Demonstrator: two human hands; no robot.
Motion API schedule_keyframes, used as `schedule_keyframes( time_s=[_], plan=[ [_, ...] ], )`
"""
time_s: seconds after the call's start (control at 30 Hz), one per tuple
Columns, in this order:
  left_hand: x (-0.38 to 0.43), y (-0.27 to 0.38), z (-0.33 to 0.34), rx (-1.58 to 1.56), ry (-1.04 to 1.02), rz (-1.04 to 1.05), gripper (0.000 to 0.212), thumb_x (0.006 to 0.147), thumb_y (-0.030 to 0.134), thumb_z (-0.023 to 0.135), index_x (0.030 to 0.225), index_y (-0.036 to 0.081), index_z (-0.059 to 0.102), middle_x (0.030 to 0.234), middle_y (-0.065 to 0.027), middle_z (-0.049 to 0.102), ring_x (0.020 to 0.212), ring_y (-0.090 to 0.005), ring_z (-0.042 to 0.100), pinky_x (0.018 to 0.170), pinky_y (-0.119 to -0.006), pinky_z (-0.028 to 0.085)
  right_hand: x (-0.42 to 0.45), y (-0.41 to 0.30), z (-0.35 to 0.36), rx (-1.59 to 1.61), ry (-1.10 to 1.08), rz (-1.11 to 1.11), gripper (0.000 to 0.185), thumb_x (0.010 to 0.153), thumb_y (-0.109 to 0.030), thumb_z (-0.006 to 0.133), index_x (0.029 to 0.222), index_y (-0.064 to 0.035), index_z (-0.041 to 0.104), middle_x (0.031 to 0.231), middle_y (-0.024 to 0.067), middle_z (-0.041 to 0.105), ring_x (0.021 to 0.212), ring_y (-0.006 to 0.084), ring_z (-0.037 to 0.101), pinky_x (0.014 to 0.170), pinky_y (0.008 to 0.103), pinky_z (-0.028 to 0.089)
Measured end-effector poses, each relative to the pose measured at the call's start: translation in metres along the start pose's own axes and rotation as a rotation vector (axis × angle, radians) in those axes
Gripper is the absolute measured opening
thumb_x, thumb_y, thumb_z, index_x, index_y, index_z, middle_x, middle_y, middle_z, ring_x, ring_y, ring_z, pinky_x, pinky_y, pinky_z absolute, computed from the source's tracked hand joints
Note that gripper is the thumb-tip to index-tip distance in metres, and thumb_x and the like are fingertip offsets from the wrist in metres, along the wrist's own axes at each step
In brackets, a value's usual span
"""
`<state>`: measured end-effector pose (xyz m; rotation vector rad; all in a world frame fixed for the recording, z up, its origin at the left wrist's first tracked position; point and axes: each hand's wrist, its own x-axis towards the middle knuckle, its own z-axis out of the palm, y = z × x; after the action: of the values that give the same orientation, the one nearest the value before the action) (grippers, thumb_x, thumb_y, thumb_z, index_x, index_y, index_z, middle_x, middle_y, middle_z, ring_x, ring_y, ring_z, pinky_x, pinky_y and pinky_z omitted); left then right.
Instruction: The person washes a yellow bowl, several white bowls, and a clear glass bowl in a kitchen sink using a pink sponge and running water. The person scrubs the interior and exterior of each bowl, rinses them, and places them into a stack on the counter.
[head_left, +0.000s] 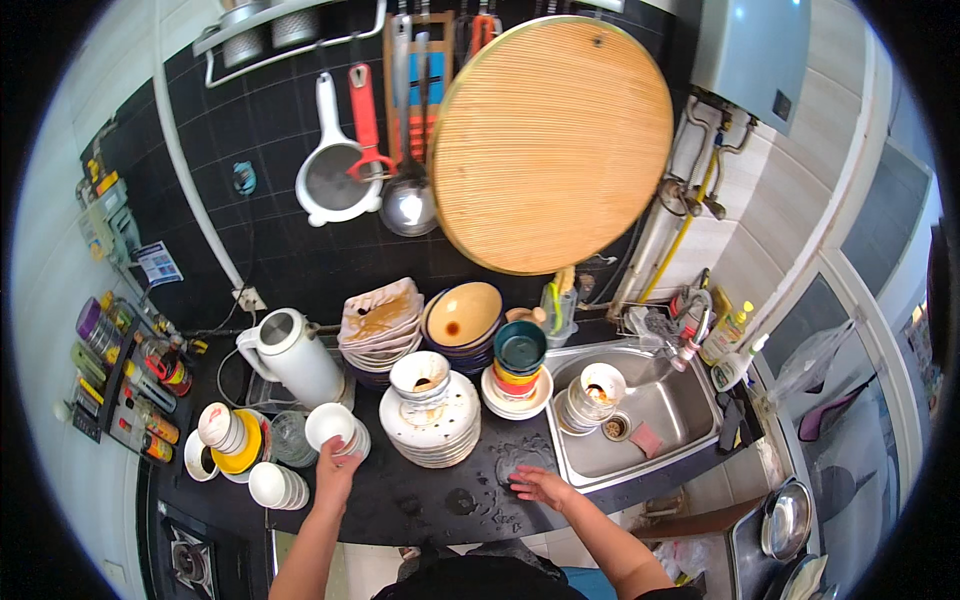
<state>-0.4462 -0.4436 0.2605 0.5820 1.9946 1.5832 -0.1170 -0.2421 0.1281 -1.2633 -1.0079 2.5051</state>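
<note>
My left hand (337, 474) grips the near side of a leaning stack of white bowls (328, 421) on the dark countertop. How far its fingers reach around the bowls is partly hidden. Over the wet counter left of the sink, my right hand (543, 487) is empty, its fingers spread. Between and behind the hands rises a pile of white plates (435, 442), topped by food-stained bowls (420, 375). A shorter stack of white bowls (276, 486) leans just left of my left hand, and clear glass bowls (291, 439) sit behind it.
Soiled bowls (592, 397) and a pink sponge (646, 439) are in the steel sink (675, 442). Stained dishes (381, 322), brown-cream bowls (469, 311), a dark green bowl (520, 346) and a white jug (289, 360) line the back. A round slatted board (555, 142) hangs above.
</note>
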Motion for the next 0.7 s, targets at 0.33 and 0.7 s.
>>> schedule_keyframes(
  time_s=[0.33,0.7],
  plan=[
    [0.001,0.026,0.123,0.037,-0.341,-0.116,0.053,0.078,0.019,0.065,0.121,0.003,0.041,0.119,-0.0137,0.047,0.099,-0.0202,0.051,0.079,-0.031,0.044,-0.031,-0.031,-0.061,0.142,0.112,-0.138,0.040,0.088,-0.015,0.049,0.125,-0.0040,0.039,0.117,0.0120,0.054,0.101,0.0243,0.056,0.082,0.0362,0.048],
    [-0.006,0.012,0.189,0.027,-0.720,-0.242,0.042,0.082,0.020,0.061,0.117,0.001,0.046,0.112,-0.0114,0.053,0.091,-0.0166,0.056,0.073,-0.028,0.046,-0.049,-0.016,-0.091,0.285,0.264,-0.207,0.041,0.087,-0.015,0.051,0.124,-0.0042,0.039,0.117,0.0114,0.054,0.102,0.0246,0.055,0.080,0.0345,0.048]
  ],
)
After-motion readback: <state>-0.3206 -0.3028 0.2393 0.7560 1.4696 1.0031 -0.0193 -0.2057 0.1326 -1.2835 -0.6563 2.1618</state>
